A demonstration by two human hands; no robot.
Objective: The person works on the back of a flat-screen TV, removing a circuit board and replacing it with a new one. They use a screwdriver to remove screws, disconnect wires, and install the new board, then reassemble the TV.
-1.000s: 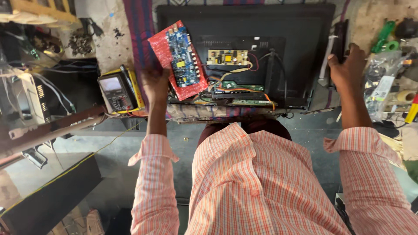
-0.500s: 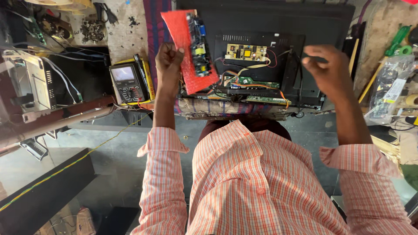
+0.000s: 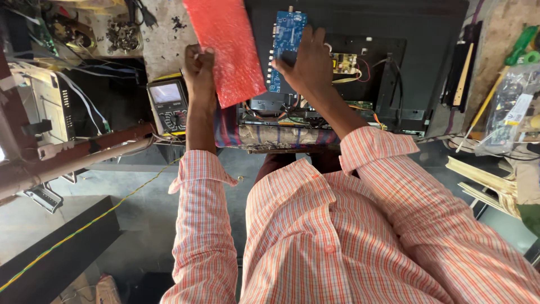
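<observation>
A person in an orange-and-white checked shirt (image 3: 337,236) leaned over a cluttered counter (image 3: 163,42), seen from above. The largest thing there was a black television (image 3: 427,34) lying face down, its back panel open and wires showing, directly under and beyond the right hand. The left hand (image 3: 198,63) was clenched around the near edge of a red plastic bag (image 3: 228,48), which stood up and away from the fist, over the television's left edge. Just right of that bag, the right hand (image 3: 306,62) grasped a blue circuit board (image 3: 284,42), fingers spread across its right side, holding it over the television's back. A smaller yellow circuit board (image 3: 344,61) sat inside the set just right of the right hand. A yellow-edged multimeter (image 3: 167,104) lay on the counter just left of the left wrist. A green-handled screwdriver (image 3: 509,65) lay far right of the right hand.
</observation>
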